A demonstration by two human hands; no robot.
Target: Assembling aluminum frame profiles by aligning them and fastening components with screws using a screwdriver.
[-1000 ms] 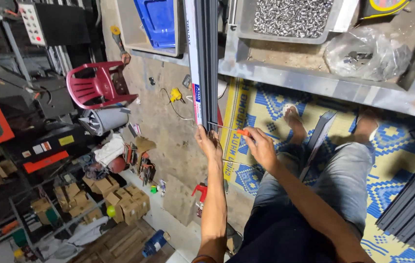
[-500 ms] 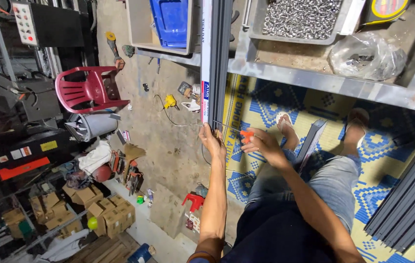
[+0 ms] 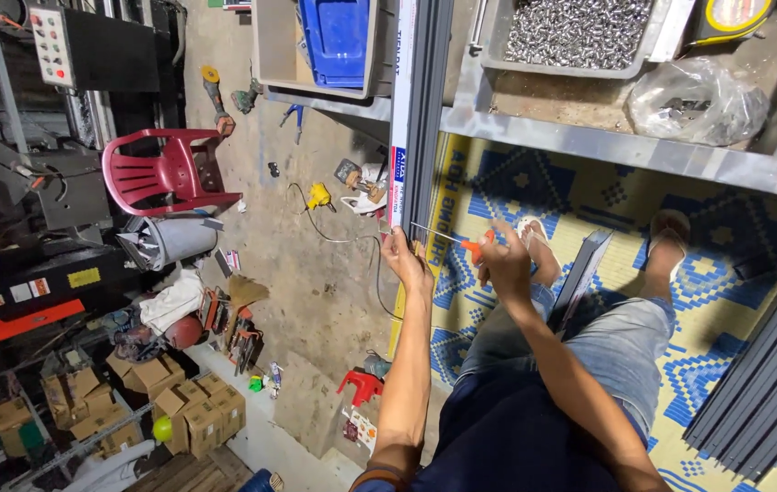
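Note:
A long dark aluminium profile with a white strip along one side lies across a metal workbench and juts out toward me. My left hand grips its near end. My right hand holds a screwdriver with an orange handle; its thin shaft points left at the end of the profile, close to my left fingers. My legs in jeans and my bare feet rest on a blue and yellow patterned mat.
On the bench sit a tray of small metal screws, a clear plastic bag and a blue bin. More dark profiles lie on the mat at right. A red plastic chair, cardboard boxes and tools clutter the concrete floor.
The view has shifted slightly. Both hands stay at the near end of the profile, the right hand still holding the screwdriver against it.

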